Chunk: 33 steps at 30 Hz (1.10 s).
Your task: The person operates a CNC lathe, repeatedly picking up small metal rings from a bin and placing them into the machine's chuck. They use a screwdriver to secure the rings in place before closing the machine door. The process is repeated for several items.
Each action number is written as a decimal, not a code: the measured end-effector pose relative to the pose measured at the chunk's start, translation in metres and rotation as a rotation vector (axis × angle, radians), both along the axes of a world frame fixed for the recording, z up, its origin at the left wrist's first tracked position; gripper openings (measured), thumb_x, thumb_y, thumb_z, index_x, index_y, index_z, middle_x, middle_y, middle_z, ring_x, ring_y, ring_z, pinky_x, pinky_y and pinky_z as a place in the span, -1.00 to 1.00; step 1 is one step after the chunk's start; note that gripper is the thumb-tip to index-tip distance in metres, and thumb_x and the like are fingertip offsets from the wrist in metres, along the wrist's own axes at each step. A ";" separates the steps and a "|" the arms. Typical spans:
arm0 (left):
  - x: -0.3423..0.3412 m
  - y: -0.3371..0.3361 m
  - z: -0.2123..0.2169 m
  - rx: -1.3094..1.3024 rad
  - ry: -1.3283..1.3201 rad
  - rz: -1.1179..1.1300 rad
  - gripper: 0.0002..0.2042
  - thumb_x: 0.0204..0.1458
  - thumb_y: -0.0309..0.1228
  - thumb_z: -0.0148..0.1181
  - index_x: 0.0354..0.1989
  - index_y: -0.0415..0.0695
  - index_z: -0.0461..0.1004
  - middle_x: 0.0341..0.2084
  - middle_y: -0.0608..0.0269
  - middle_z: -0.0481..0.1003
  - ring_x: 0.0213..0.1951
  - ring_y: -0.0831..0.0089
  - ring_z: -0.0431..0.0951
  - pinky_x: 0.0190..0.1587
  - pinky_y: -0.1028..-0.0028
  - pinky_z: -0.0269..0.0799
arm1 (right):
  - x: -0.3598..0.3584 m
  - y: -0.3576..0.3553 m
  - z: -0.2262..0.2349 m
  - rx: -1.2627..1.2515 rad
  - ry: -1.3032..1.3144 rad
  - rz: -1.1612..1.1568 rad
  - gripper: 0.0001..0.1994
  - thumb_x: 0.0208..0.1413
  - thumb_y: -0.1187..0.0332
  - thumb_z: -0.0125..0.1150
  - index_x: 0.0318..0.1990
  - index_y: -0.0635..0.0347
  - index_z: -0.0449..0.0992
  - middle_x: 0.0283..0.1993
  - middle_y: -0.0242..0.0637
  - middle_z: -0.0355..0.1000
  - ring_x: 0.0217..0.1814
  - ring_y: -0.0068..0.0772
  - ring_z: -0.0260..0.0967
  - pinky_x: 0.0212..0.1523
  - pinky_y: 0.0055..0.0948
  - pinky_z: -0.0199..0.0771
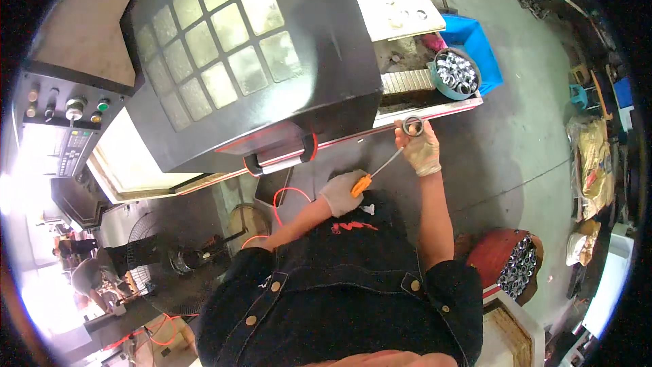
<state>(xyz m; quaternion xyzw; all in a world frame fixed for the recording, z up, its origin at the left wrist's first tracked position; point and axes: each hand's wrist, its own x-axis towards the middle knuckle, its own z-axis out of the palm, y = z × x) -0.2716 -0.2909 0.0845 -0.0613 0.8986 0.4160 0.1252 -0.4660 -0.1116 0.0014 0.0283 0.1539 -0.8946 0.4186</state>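
Observation:
My left hand (343,192), in a light glove, is closed round the orange handle of an air blow gun (363,184). Its long thin nozzle slants up to the right, ending close to my right hand. My right hand (422,149), gloved too, pinches a metal ring (412,126) by its edge. The ring's open middle faces up at me. Just beyond it, a round tub (441,80) heaped with small metal rings (456,71) stands on the machine's side tray.
The dark machine door (326,88) with its handle (281,161) fills the upper left, beside a control panel (68,119). An orange hose (276,197) loops by my left forearm. Right: a blue bin (483,47), and a red container (492,251) of metal parts. A person (88,275) is at far left.

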 end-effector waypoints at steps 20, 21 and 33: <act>-0.021 -0.038 -0.053 0.052 0.151 0.348 -0.61 -0.18 -0.42 0.16 -0.08 -0.12 0.37 -0.36 -0.04 0.49 -0.27 -0.05 0.51 -0.23 0.15 0.44 | -0.110 -0.086 0.086 0.462 0.699 -0.181 -0.54 0.10 0.16 0.18 0.07 0.27 0.36 0.08 -0.21 0.36 -0.07 -0.41 0.42 -0.03 -0.44 0.44; -0.028 -0.031 -0.052 0.057 0.198 0.347 -0.61 -0.18 -0.42 0.17 -0.09 -0.12 0.38 -0.37 -0.03 0.49 -0.28 -0.05 0.51 -0.24 0.14 0.43 | -0.114 -0.084 0.088 0.481 0.718 -0.169 -0.54 0.10 0.16 0.18 0.07 0.27 0.36 0.08 -0.21 0.36 -0.08 -0.41 0.42 -0.05 -0.44 0.45; -0.065 0.016 -0.037 0.049 0.127 0.536 -0.64 -0.16 -0.42 0.13 -0.10 -0.13 0.41 -0.38 0.03 0.50 -0.29 0.05 0.52 -0.25 0.21 0.43 | -0.116 -0.130 0.035 0.158 0.375 0.242 -0.69 0.14 0.15 0.14 -0.05 0.10 0.47 -0.07 -0.38 0.44 -0.10 -0.51 0.38 -0.07 -0.47 0.31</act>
